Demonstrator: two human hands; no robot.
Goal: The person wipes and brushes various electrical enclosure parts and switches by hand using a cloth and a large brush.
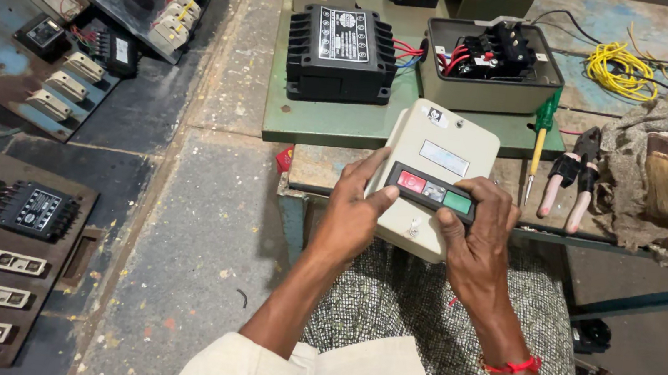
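A beige starter cover (436, 170) is held over the lap, at the near edge of the table (333, 124). The left hand (350, 214) is closed on its left side, thumb on the front; the right hand (476, 229) is pressed around the black button strip (432, 192). The strip seems to be getting seated; steady, even pressure is called for. Behind lies the open grey enclosure (490, 67).

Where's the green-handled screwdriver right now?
In the head view, the green-handled screwdriver lies on the bench right of centre, between the open grey box and the pliers, just beyond the right hand.
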